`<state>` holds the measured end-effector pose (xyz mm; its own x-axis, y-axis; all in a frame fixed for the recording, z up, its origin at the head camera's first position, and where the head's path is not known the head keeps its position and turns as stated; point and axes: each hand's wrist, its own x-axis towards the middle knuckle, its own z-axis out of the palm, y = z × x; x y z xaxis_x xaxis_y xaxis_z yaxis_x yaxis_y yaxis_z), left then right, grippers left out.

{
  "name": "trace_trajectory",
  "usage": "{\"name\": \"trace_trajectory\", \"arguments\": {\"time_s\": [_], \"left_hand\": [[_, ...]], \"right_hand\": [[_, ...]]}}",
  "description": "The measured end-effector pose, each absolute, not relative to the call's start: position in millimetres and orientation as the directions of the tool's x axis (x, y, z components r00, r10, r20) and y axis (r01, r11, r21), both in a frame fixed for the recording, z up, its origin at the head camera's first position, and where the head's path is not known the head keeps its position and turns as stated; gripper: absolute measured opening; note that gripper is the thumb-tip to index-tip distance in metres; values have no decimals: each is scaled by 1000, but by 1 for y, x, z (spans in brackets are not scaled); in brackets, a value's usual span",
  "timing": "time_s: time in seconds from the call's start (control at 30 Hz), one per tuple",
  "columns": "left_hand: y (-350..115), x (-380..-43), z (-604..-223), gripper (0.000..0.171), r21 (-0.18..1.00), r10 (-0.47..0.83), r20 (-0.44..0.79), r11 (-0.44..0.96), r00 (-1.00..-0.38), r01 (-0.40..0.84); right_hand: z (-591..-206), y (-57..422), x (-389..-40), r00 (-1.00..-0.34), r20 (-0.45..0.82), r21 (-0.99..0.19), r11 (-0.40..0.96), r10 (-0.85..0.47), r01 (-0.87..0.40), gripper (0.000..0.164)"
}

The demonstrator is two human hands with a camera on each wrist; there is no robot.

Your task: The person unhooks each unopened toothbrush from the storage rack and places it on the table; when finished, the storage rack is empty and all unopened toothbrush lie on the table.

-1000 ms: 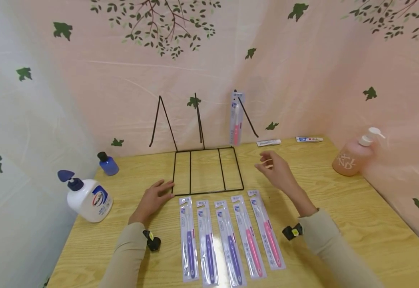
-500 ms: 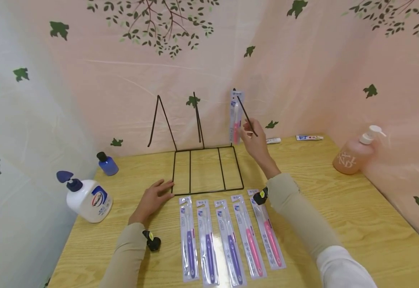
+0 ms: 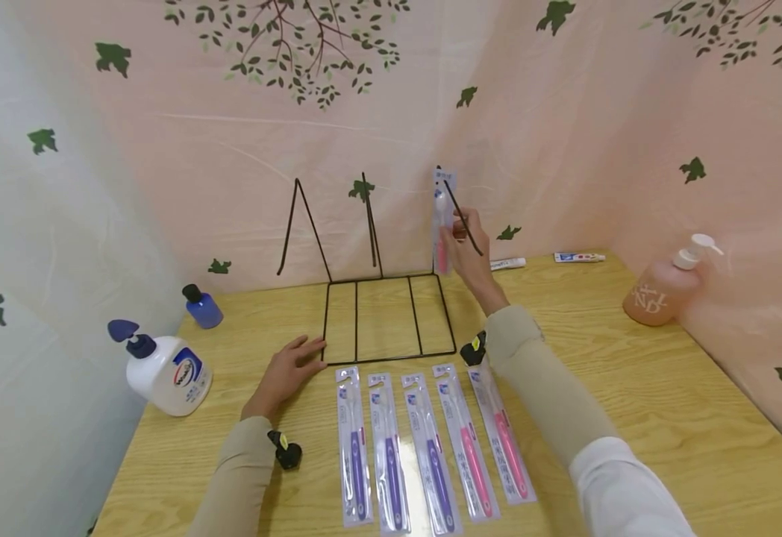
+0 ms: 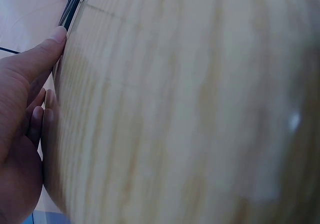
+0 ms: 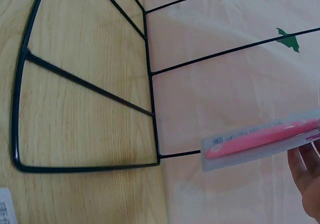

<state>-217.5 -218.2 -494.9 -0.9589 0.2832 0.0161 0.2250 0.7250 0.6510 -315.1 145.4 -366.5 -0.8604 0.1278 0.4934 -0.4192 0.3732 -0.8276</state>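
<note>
A black wire rack (image 3: 391,358) with upright hooks stands at the back of the table. From its right hook hangs a packaged pink toothbrush (image 3: 441,257), upright against the backdrop. My right hand (image 3: 469,250) pinches the pack's right edge with thumb and fingers. In the right wrist view, the pink handle (image 5: 260,141) shows in its clear pack, with fingertips at its lower side. My left hand (image 3: 286,371) rests on the table, relaxed fingers touching the rack's front left corner. In front of the rack lie packaged toothbrushes, three purple (image 3: 391,462) and two pink (image 3: 471,462).
At left stand a white pump bottle (image 3: 171,377) and a small blue bottle (image 3: 204,309). A pink pump bottle (image 3: 659,294) is at right. Two toothpaste tubes lie along the back edge, one (image 3: 579,257) farther right, the other (image 3: 508,263) partly behind my right hand.
My right hand has moved up and left from beside the rack to the hanging toothbrush and taken hold of it. The pack has shifted slightly. My left hand stays put.
</note>
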Motion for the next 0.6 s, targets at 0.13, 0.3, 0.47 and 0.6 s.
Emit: {"name": "trace_trajectory", "arguments": {"time_s": [0.13,0.3,0.47,0.6], "left_hand": [[-218,-217,-494,50,649,283,17,726,-959,226],[-218,-217,-494,50,657,289,12,720,-957,226],[-219,-218,-495,50,662,287,6,717,-958,219],[-219,-218,-496,50,659,290,9,718,-957,224]], "right_hand": [[-370,152,-311,-863,495,-825,366,100,-431,37],[-349,154,-280,-893,444,-856,330,70,-399,37],[-335,157,-256,-914,403,-881,292,50,-372,35],[-344,167,-252,-932,361,-910,226,17,-348,36]]}}
